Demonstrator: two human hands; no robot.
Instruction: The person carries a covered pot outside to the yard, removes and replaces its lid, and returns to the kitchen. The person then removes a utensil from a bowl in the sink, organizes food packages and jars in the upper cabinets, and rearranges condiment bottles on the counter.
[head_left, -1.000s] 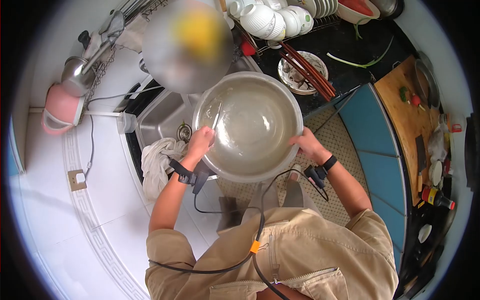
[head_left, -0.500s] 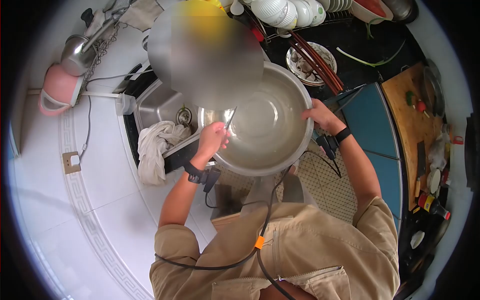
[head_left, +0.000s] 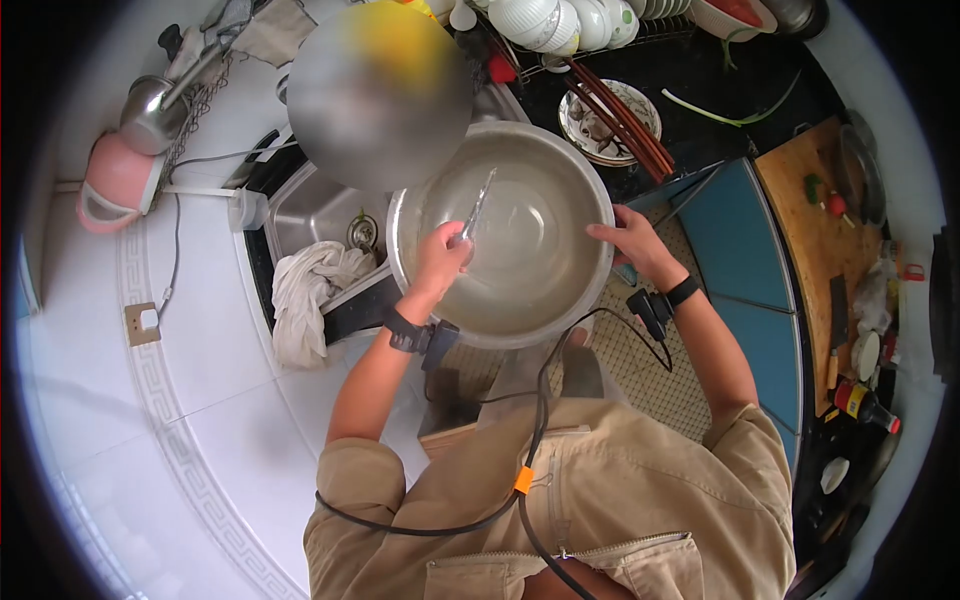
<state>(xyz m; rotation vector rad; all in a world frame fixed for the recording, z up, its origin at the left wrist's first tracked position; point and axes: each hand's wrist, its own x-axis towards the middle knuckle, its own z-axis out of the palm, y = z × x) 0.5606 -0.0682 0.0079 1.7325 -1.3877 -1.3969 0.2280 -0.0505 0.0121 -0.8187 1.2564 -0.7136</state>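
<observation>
Clasping a wide basin [head_left: 535,290] at its right rim with the right hand [head_left: 640,247], in front of the body, between the sink [head_left: 300,215] at left and the bench [head_left: 700,70] at far right. Hooking the right thumb inside the rim, across a narrow gap, with the other fingers mostly hidden outside. Curling the fingers of the left hand [head_left: 440,260] around one end of a slim, shiny tool [head_left: 483,198], pointed far over the basin. Impossible to tell whether braced from below.

Liable to tip the basin toward the floor [head_left: 650,395] through a slip of the right thumb, with no firm left-hand hold on the rim showing. At risk, too, of dropping the tool through loosened fingers, or of snagging the cable [head_left: 545,400] near the near rim through a turn of the right wrist.

Counting one basin, one tool and two hands; at left, one sink, one cloth [head_left: 305,300]; at far right, one scallion [head_left: 740,123] and at least three bowls [head_left: 590,20]; at right, one board [head_left: 800,260], one cleaver [head_left: 839,305], one bottle [head_left: 866,404].
</observation>
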